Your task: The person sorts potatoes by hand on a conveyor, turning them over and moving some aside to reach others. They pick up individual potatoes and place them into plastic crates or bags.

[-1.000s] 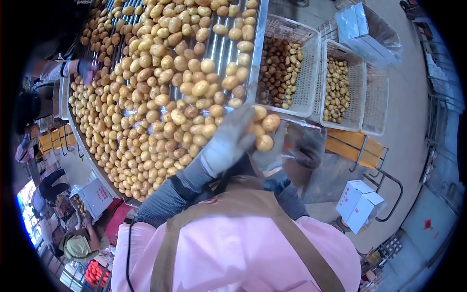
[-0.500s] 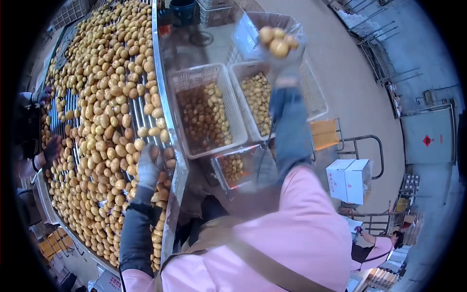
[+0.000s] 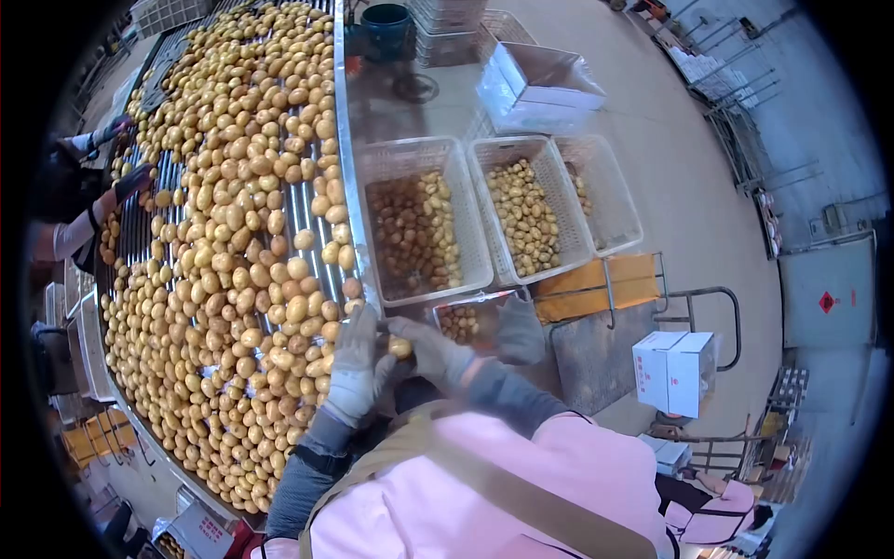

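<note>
My gloved left hand point(image 3: 352, 373) is at the metal edge of the sorting conveyor point(image 3: 350, 177), fingers pointing up and thumb curved inward. Something dark and brownish lies in its curve; shadow hides what it is. Just right of it, my gloved right hand point(image 3: 436, 354) has its fingers closed around a yellowish potato point(image 3: 399, 347). The two hands nearly touch in front of my body. A thick layer of potatoes point(image 3: 233, 224) covers the conveyor's rollers beside my left hand. Beyond my right hand is a plastic-lined box point(image 3: 460, 322) with potatoes inside.
White plastic crates stand right of the conveyor: one with darker and yellow potatoes point(image 3: 361, 224), another with yellow ones point(image 3: 480, 200). Behind them is an open lined carton point(image 3: 540, 93). A cart point(image 3: 605, 354) and a closed carton point(image 3: 672, 373) are at right. A co-worker's arms point(image 3: 102, 205) reach over the conveyor's far side.
My right hand, holding several potatoes over the lined carton before, has come back beside my left hand. My left hand has drawn from the potatoes to the conveyor's edge. The view has shifted.
</note>
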The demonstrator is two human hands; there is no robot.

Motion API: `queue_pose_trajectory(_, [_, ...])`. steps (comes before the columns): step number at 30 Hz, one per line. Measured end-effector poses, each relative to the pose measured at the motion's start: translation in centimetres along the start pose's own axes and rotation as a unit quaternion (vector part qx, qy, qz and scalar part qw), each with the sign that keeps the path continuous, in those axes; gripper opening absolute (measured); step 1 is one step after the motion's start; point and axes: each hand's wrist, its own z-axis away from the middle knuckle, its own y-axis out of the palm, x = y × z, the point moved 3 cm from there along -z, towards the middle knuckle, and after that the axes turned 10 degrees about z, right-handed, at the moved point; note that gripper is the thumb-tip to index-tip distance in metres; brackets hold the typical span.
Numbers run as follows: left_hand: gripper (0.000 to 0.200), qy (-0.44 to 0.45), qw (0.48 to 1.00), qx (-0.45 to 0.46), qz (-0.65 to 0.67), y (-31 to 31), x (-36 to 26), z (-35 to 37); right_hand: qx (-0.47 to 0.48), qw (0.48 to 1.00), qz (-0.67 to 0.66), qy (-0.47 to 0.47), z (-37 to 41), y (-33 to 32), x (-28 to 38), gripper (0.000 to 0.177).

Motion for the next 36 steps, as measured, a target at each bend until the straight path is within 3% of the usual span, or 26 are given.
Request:
queue_pose_trajectory(1, [0.057, -0.077, 0.993, -0.043, 0.079, -0.8, 0.2, 1.0, 0.032, 0.974, -0.166, 0.153, -0.3, -1.6, -1.4, 0.018])
queue_pose_trajectory(2, [0.056, -0.151, 0.972, -0.085, 0.159, -1.8, 0.3, 2.3, -0.024, 0.968, -0.192, 0.162, -1.1, -4.9, -1.9, 0.02])
queue_pose_trajectory(4, [0.052, -0.208, 0.951, -0.142, 0.177, -3.1, 2.8, 6.1, -0.215, 0.951, -0.184, 0.123, -5.5, -16.8, -3.6, 0.023])
queue_pose_trajectory(6, [0.046, -0.217, 0.959, -0.164, 0.074, -4.5, 5.5, 10.7, -0.353, 0.902, -0.226, 0.1, -11.0, -29.5, -4.7, 0.028])
queue_pose_trajectory(8, [0.044, -0.224, 0.959, -0.174, 0.013, -5.4, 6.3, 14.5, -0.441, 0.823, -0.334, 0.132, -16.0, -39.2, -5.6, 0.032])
queue_pose_trajectory(10, [0.044, -0.256, 0.948, -0.191, -0.006, -5.6, 4.9, 17.3, -0.463, 0.777, -0.386, 0.18, -18.2, -42.4, -6.8, 0.036])
queue_pose_trajectory(13, [0.044, -0.321, 0.921, -0.221, 0.005, -5.2, 5.4, 22.8, -0.439, 0.812, -0.332, 0.193, -17.6, -35.8, -7.7, 0.038])
queue_pose_trajectory(15, [0.044, -0.365, 0.896, -0.252, -0.009, -4.1, 6.8, 27.0, -0.384, 0.861, -0.269, 0.196, -16.4, -26.2, -7.9, 0.041])
queue_pose_trajectory(17, [0.044, -0.461, 0.801, -0.361, 0.126, -4.4, 4.1, 28.5, -0.273, 0.929, -0.195, 0.158, -15.5, -14.5, -7.3, 0.041])
queue_pose_trajectory(18, [0.045, -0.461, 0.795, -0.38, 0.106, -4.0, 4.0, 31.1, -0.201, 0.963, -0.097, 0.149, -15.2, -9.5, -8.0, 0.042])
queue_pose_trajectory(19, [0.047, -0.462, 0.787, -0.399, 0.086, -3.5, 3.6, 33.6, -0.145, 0.983, -0.004, 0.11, -13.7, -3.3, -3.8, 0.041])
queue_pose_trajectory(20, [0.049, -0.463, 0.779, -0.417, 0.066, -2.9, 3.2, 36.0, -0.1, 0.989, -0.062, 0.091, -12.1, 3.7, -1.4, 0.04])
queue_pose_trajectory(21, [0.047, -0.532, 0.717, -0.45, 0.005, -0.6, 5.2, 40.1, -0.069, 0.987, -0.118, 0.079, -10.1, 9.5, 0.5, 0.038])
queue_pose_trajectory(22, [0.046, -0.544, 0.675, -0.499, -0.008, -0.7, 4.7, 42.0, 0.055, 0.997, 0.057, -0.023, -7.9, 14.1, 2.8, 0.043])
queue_pose_trajectory(23, [0.046, -0.543, 0.644, -0.538, -0.016, -0.5, 4.2, 43.3, 0.153, 0.951, 0.228, -0.14, -5.9, 17.7, 4.6, 0.047])
queue_pose_trajectory(24, [0.046, -0.549, 0.582, -0.599, 0.024, -0.1, 3.8, 45.4, 0.243, 0.911, 0.247, -0.224, -4.1, 21.5, 3.0, 0.06])
queue_pose_trajectory(25, [0.046, -0.542, 0.525, -0.653, 0.066, 0.2, 4.1, 46.8, 0.281, 0.823, 0.387, -0.306, -2.2, 25.2, 5.9, 0.069])
queue_pose_trajectory(29, [0.044, -0.468, 0.357, -0.781, 0.208, 0.9, 7.2, 51.3, 0.296, 0.732, 0.504, -0.349, -1.1, 34.6, 5.4, 0.069])
queue_pose_trajectory(30, [0.047, -0.5, 0.401, -0.748, 0.173, -1.2, 6.9, 51.0, 0.272, 0.721, 0.525, -0.36, -1.9, 36.4, 5.5, 0.067])
queue_pose_trajectory(32, [0.049, -0.391, 0.437, -0.771, 0.248, -2.2, 9.1, 51.4, 0.229, 0.696, 0.551, -0.398, -5.0, 39.9, 5.3, 0.062])
queue_pose_trajectory(33, [0.05, -0.359, 0.432, -0.776, 0.288, -2.5, 10.3, 52.1, 0.213, 0.716, 0.502, -0.435, -6.6, 41.5, 6.2, 0.06])
queue_pose_trajectory(34, [0.051, -0.327, 0.423, -0.779, 0.328, -2.8, 11.6, 52.8, 0.186, 0.702, 0.518, -0.451, -8.3, 43.6, 6.5, 0.061])
queue_pose_trajectory(35, [0.051, -0.317, 0.393, -0.78, 0.369, -3.1, 13.2, 53.5, 0.183, 0.692, 0.561, -0.416, -10.0, 45.7, 7.2, 0.062])
queue_pose_trajectory(36, [0.052, -0.307, 0.361, -0.781, 0.408, -3.0, 14.0, 54.0, 0.141, 0.715, 0.536, -0.425, -10.5, 47.3, 9.0, 0.058])
